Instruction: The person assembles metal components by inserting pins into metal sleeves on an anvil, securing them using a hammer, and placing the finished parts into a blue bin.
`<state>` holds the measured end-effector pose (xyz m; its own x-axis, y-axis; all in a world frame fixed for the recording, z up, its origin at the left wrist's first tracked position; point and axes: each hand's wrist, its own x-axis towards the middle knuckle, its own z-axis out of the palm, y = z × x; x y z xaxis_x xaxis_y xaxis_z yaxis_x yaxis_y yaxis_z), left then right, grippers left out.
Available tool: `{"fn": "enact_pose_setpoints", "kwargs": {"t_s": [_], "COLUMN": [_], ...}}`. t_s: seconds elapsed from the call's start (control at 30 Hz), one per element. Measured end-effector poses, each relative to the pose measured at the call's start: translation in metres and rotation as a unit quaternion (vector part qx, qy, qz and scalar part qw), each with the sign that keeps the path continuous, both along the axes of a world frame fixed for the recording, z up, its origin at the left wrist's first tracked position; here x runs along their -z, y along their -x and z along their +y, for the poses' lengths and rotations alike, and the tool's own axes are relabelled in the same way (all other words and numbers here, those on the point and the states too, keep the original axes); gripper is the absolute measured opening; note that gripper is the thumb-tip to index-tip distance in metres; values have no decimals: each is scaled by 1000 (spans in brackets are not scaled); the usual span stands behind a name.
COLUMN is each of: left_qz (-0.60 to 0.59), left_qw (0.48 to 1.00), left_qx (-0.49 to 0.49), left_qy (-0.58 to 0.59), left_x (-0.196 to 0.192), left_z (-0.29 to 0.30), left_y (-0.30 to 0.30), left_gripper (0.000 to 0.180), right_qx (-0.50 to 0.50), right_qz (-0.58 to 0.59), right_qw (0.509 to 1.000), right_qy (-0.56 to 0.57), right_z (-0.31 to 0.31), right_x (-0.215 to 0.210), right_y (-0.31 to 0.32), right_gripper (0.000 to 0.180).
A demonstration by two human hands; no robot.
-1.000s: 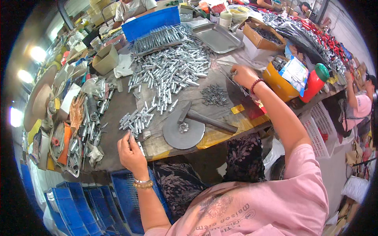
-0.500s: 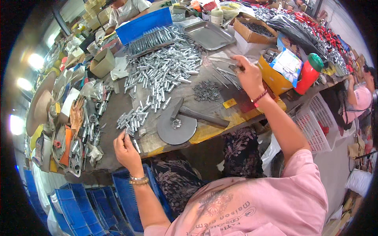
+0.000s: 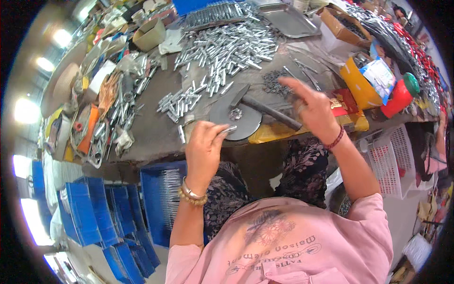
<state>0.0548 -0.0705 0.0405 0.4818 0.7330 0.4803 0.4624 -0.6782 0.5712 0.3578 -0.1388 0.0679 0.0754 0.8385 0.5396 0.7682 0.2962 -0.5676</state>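
The person's left hand (image 3: 203, 144) is hovering over the near edge of the worktable (image 3: 156, 135), its thumb and forefinger pinching a short silver metal tube (image 3: 230, 128) that is sticking out toward three o'clock. Just beyond the tube, at about one o'clock from that hand, a round grey metal disc (image 3: 226, 118) is lying flat on the table, and a hammer (image 3: 265, 108) is resting across it, its dark handle running toward four o'clock. The right hand (image 3: 312, 109) is hanging above the handle's far end, fingers loosely spread and blurred, gripping nothing that can be made out; a red bead bracelet (image 3: 336, 139) is circling its wrist. At eleven o'clock from the left hand, a small cluster of tubes (image 3: 178, 102) is lying near the disc. Farther off, at twelve o'clock, a large heap of the same silver tubes (image 3: 227, 47) is covering the table's middle, and a metal tray (image 3: 289, 20) is sitting beyond it at one o'clock.
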Motion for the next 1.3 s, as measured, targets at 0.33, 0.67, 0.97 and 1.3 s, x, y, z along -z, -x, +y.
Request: {"fn": "enact_pose_setpoints", "kwargs": {"t_s": [0.33, 0.67, 0.97, 1.3], "left_qz": [46, 27, -12, -29], "left_qw": [999, 999, 995, 994], "left_qx": [-22, -15, 4, 4], "left_qy": [10, 25, 94, 105], "left_x": [-4, -2, 2, 4], "left_z": [2, 6, 8, 8], "left_y": [7, 2, 4, 3], "left_gripper": [16, 15, 16, 15], "right_qx": [-83, -66, -75, -94], "right_qz": [-105, -169, -154, -152], "right_qw": [989, 983, 985, 984], "right_qy": [61, 15, -4, -22], "right_z": [0, 12, 14, 20], "right_x": [8, 16, 22, 24], "right_y": [78, 85, 85, 85], "right_gripper": [35, 19, 16, 11]}}
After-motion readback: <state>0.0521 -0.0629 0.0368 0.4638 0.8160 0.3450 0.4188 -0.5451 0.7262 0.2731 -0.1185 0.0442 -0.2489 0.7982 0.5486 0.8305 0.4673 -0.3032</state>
